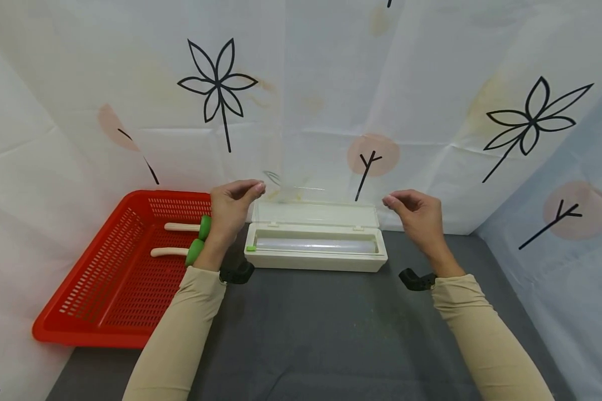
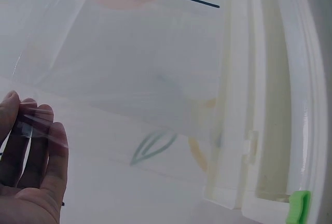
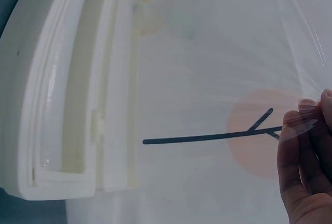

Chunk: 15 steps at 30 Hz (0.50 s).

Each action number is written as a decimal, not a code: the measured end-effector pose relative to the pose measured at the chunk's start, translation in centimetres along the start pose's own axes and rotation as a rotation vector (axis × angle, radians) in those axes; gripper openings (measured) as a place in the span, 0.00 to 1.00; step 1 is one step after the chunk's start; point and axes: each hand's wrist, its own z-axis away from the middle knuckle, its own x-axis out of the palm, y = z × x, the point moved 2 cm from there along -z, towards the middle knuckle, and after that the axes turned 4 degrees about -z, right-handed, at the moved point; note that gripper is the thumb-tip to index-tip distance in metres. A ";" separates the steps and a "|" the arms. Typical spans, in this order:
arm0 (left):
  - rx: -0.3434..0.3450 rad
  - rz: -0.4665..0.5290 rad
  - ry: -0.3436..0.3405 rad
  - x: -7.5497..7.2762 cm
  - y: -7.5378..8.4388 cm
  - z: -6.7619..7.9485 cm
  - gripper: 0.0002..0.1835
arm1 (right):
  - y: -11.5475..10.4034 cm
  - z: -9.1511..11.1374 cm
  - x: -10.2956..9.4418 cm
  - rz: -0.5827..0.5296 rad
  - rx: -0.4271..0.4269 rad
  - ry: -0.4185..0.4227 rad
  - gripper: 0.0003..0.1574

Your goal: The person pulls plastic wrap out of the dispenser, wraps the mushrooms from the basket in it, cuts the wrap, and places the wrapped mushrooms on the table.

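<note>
Left grip (image 1: 229,216) pinches the film (image 2: 104,89); right grip (image 1: 422,218) pinches it opposite. It spans between, seemingly from the roll (image 1: 316,245) in the open box (image 1: 316,263) on the counter (image 1: 311,334). I judge: pull level and evenly, lest it crease. Slider (image 1: 251,249): box's left end.

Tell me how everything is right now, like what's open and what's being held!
Left hand: raised, pinching clear film
Right hand: raised, pinching clear film
Clear film: held up, creased near the right hand
White box: open
Lid: tipped back
Roll: lying inside the box
Green slider: at the box's left end
Red basket: upright, uncovered
Two white-handled green things: lying in the basket
</note>
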 end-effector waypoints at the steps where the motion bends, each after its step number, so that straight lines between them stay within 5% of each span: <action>1: 0.009 0.004 0.002 -0.1 0.1 0.0 0.10 | -0.2 -0.1 0.0 -0.011 -0.005 0.002 0.08; 15: 0.111 0.146 0.023 -0.3 2.2 -0.4 0.10 | -2.4 -0.8 -0.9 -0.087 -0.109 0.028 0.07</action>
